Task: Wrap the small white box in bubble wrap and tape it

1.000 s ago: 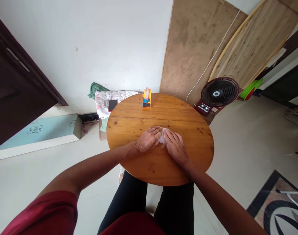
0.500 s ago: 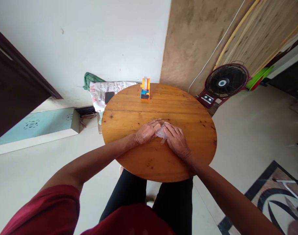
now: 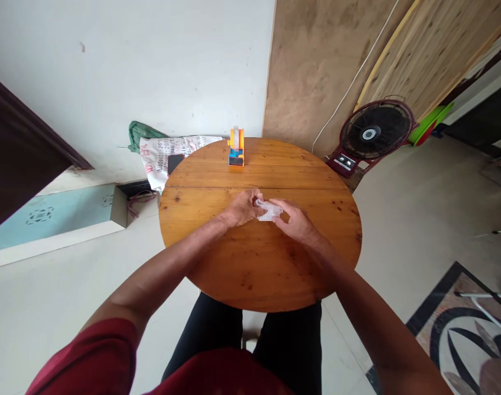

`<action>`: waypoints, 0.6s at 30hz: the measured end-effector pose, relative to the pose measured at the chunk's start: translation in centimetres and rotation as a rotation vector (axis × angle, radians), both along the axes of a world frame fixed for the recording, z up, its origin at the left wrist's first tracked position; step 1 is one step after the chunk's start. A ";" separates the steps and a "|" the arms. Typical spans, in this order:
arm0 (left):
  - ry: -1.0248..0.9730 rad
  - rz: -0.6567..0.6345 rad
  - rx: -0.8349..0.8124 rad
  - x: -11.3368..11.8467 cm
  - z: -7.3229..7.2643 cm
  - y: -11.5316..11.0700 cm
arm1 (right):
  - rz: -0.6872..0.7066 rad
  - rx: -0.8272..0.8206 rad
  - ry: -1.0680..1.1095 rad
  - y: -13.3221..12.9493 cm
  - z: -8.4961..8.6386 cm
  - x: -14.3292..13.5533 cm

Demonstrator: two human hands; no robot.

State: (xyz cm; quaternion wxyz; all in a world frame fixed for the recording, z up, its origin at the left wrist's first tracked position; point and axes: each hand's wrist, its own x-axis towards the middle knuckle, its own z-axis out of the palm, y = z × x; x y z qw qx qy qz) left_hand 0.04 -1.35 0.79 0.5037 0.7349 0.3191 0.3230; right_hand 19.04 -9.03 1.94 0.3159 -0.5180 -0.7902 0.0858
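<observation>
Between my hands, over the middle of the round wooden table (image 3: 217, 247), is a small crumpled piece of clear, whitish plastic (image 3: 269, 210) that looks like a bag or wrap. My left hand (image 3: 247, 207) pinches its left end, with the thumb and fingers closed. At the right end, my right hand (image 3: 294, 218) grips it between thumb and fingertips. What the plastic contains, if anything, I cannot make out. An orange and blue tape dispenser (image 3: 236, 148) with a roll of clear tape stands near the table's far edge.
Past the table's right edge stands a dark red fan (image 3: 369, 134). A printed white sack (image 3: 153, 164) with a dark flat object (image 3: 175, 163) on it lies at the far left edge. A white wall and a brown board rise behind. Below the near edge are my legs.
My hands lay flat, pressing the plastic against the table; now they are raised slightly and pinch it at both ends. The view has shifted a little to the right.
</observation>
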 end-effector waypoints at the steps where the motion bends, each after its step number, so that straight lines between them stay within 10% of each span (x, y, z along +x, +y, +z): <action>1: 0.000 0.002 -0.045 0.2 0.1 0.5 | -0.001 -0.082 0.074 0.4 0.3 0.1; 5: -0.051 0.015 -0.309 0.5 0.7 2.2 | 0.026 -0.369 0.353 1.8 0.4 0.4; 18: -0.282 -0.169 -0.574 -0.5 0.9 0.9 | -0.112 -0.480 0.693 2.6 -0.4 -0.8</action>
